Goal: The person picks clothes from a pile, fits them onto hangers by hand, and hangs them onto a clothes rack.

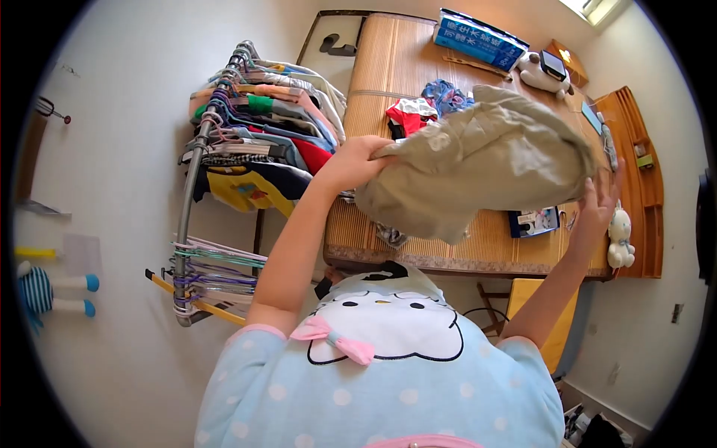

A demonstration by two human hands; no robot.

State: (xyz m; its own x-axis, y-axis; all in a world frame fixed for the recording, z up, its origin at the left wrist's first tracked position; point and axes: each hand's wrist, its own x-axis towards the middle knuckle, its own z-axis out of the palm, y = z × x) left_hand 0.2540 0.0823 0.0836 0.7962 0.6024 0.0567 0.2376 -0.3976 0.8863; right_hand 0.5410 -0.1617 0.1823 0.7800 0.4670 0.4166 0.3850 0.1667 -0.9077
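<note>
A khaki cloth garment (478, 168) is stretched between my two hands above the bed, its lower edge sagging in folds. I cannot make out what kind of garment it is. My left hand (358, 162) is closed on its left end. At the right end, the thumb and fingers of my right hand (597, 207) are at the cloth's edge, pinching it. Behind the garment on the bed mat (385, 56) lie a red and white piece of clothing (411, 114) and a crumpled blue one (446, 97), both partly covered by the cloth.
To the left stands a metal rack (196, 164) with hung clothes (280, 112) and bare hangers (224, 269). On the bed are a blue package (480, 41), a plush toy (545, 77) and a small box (534, 222). A white plush rabbit (620, 239) sits by the wooden headboard (646, 194).
</note>
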